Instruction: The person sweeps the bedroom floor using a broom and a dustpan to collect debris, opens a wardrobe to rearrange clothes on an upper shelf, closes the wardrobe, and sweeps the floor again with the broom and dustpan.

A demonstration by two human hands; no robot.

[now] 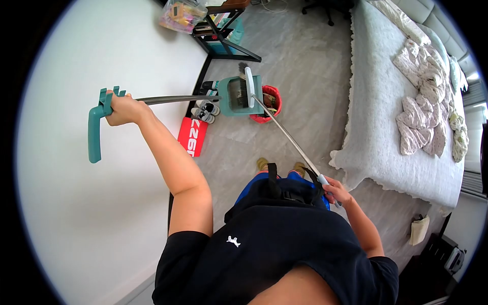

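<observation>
My left hand [124,109] is closed around the top of the dustpan's pole, beside its teal handle [95,134]. At the pole's far end the teal dustpan [229,91] is held tilted over a red-lined bin [274,96], partly covering it. Low at my right side, my right hand [335,190] grips the grey end of a metal broom pole [290,137]. The broom's pale head [249,84] lies across the dustpan, with dark bristles against its inside. Some rubbish shows inside the bin.
Sneakers [206,111] and a red box [193,136] lie along the left wall. Beyond them stands a black-framed shelf [221,38] with a plastic bag [183,15] beside it. A bed [373,107] with rumpled bedding fills the right; a cream bag [419,230] is near its foot.
</observation>
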